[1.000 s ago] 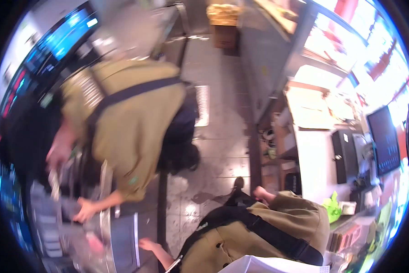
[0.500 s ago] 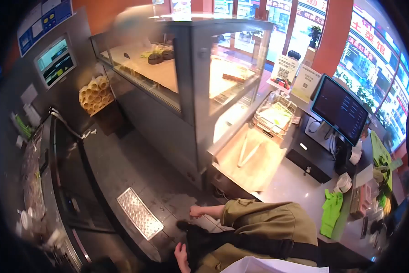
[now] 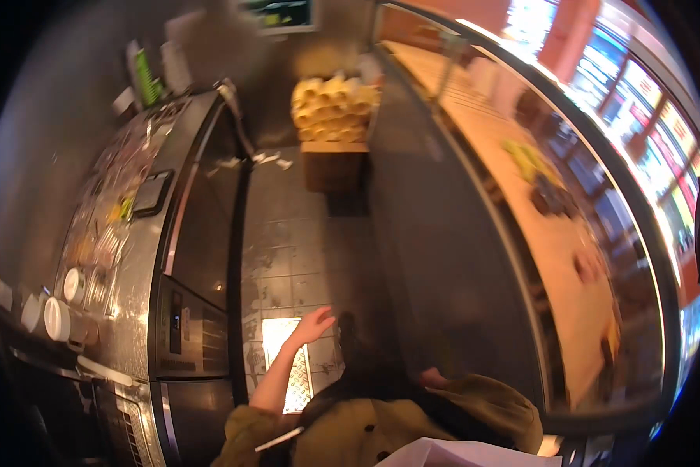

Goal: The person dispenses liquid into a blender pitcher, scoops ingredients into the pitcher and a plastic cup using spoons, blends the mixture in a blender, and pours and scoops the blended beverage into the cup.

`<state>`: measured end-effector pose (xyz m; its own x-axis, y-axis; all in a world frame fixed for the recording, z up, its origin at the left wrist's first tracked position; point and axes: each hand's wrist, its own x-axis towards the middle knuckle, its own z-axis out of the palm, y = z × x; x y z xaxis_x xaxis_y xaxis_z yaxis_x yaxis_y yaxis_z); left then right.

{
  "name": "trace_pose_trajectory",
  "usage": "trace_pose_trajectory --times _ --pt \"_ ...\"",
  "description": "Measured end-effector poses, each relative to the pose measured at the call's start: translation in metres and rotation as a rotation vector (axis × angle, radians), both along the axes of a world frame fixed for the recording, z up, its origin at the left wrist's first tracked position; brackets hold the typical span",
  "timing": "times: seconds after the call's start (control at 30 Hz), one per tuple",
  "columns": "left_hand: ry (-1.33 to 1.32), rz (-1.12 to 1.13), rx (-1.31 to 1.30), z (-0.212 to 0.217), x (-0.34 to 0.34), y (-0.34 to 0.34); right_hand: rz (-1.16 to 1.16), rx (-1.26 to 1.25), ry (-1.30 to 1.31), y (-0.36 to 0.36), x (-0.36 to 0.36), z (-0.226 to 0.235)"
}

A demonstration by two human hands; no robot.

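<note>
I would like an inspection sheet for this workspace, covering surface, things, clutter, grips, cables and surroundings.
Surface: steel counter at left, partly covered; grey tiled floor.
Job's things: metal tread plate on the floor, nearest the left hand.
Clutter: white tubs and a flat dark device on the counter; white scraps on the floor.
Grips: left open, nothing seen in it; right hand dim, its state unclear.
Cables: a hose-like strip at the counter's far end, kind unclear.
Surroundings: glass display case at right; hollow yellow rolls above a brown box ahead.
</note>
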<state>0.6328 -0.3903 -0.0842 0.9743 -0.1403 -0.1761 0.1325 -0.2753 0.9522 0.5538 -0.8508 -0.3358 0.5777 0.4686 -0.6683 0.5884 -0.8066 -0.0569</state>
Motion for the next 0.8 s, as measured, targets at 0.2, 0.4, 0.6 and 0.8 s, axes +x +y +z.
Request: trace_pose_trajectory --times 0.2,0.4,0.6,0.8 --pt "0.092 0.033 0.708 -0.018 0.143 0.110 0.155 0.146 -0.059 0.040 0.241 0.039" --pt "0.080 0.567 0.244 0.016 0.233 0.238 0.122 0.678 -0.541 0.307 0.619 0.038" --pt "0.100 1.071 -0.272 0.094 0.388 0.387 -0.616 1.070 0.157 0.638 0.827 0.158" --pt "-0.227 1.002 -0.077 0.191 0.587 0.536 -0.391 0.958 0.098 0.764 0.958 0.216"
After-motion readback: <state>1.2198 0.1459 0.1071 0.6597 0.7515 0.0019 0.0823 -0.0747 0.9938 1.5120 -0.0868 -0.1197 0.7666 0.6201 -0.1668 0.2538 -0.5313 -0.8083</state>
